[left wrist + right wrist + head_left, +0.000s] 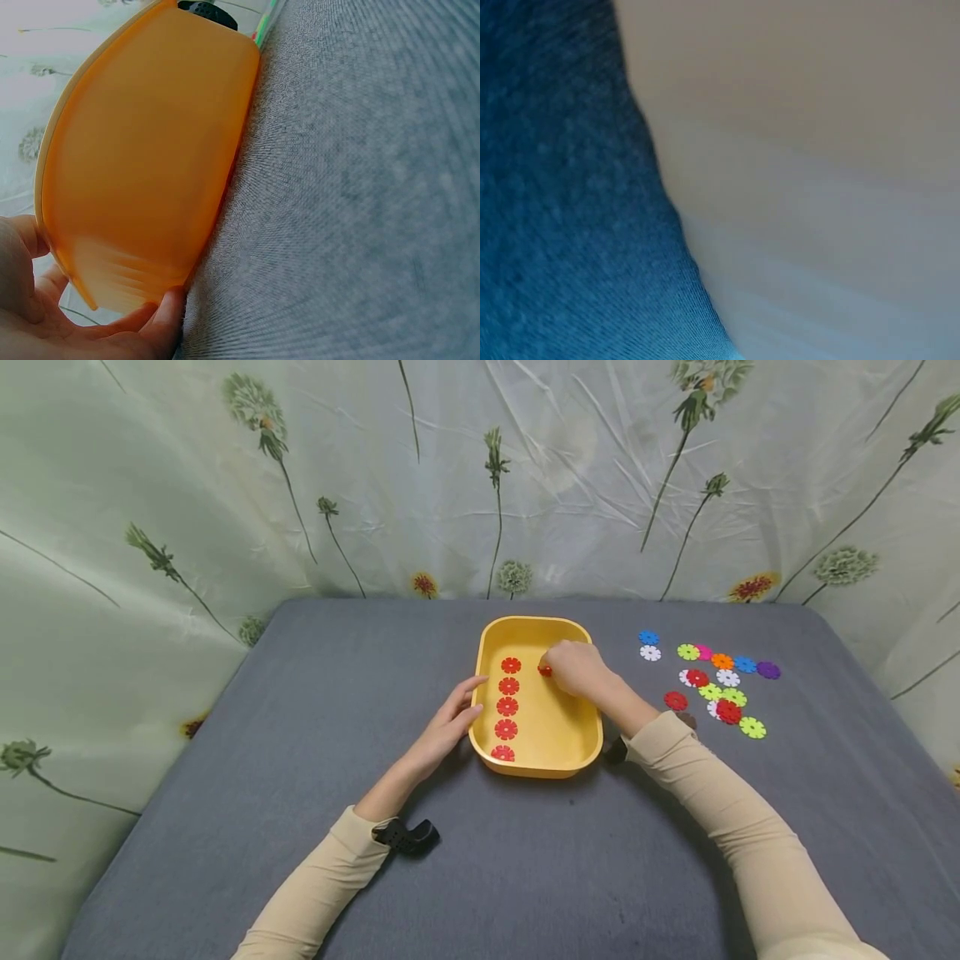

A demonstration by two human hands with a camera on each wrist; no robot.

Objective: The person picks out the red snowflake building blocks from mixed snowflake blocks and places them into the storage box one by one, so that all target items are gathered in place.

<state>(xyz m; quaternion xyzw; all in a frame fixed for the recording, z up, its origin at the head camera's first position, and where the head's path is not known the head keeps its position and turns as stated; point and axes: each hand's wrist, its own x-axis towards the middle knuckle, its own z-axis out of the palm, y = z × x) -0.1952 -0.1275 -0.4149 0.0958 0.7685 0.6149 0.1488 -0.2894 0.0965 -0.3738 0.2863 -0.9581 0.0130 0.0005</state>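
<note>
A yellow plastic bin stands on the grey cloth. Down its left side inside runs a column of several red notched discs. My left hand grips the left wall, with fingertips at the rim; in the left wrist view that hand spans the orange-looking outer wall of the bin. Inside the bin, at the upper right, my right hand pinches a red disc, partly hidden under the fingers. The right wrist view holds only a blurred sleeve and cloth.
Right of the bin lie loose notched discs: blue, white, orange, purple, red and yellow-green, some overlapping. A flower-printed curtain hangs behind the table.
</note>
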